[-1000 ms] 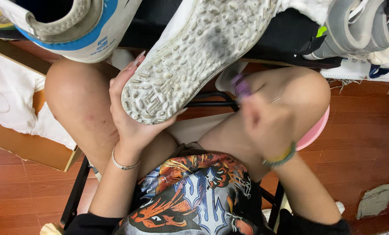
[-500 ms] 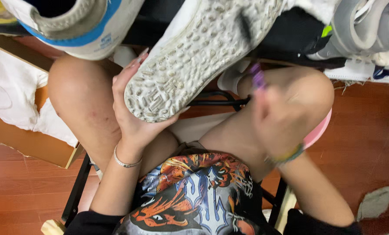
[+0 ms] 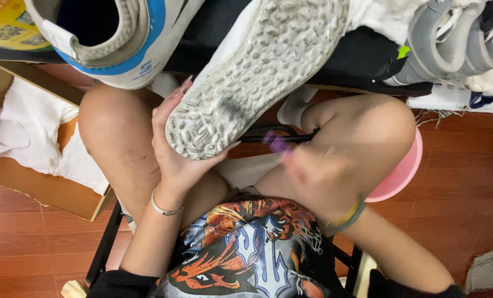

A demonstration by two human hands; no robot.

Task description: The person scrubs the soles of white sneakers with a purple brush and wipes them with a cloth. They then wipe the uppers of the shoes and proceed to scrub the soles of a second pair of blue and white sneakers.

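Two hands in play, both over the lap of a seated person. Left hand (image 3: 177,146) is cupped under the heel end of a white sneaker (image 3: 257,72), sole facing the camera, fingers wrapped round its left edge and thumb at the bottom rim; firm hold. Sole is grey-studded with a dark smudge near the middle. Right hand (image 3: 321,179) is motion-blurred, closed around a small purple brush (image 3: 277,142) whose tip sticks out toward the shoe; brush sits just below and right of the heel, close to it, contact can't be told. A second sneaker with blue trim (image 3: 108,41) lies top left, grey strapped shoes (image 3: 451,44) top right, all on a dark tabletop (image 3: 362,55) edge. Pink stool (image 3: 404,171) shows behind the right knee, cardboard box with white cloth (image 3: 31,138) on the wood floor at left.
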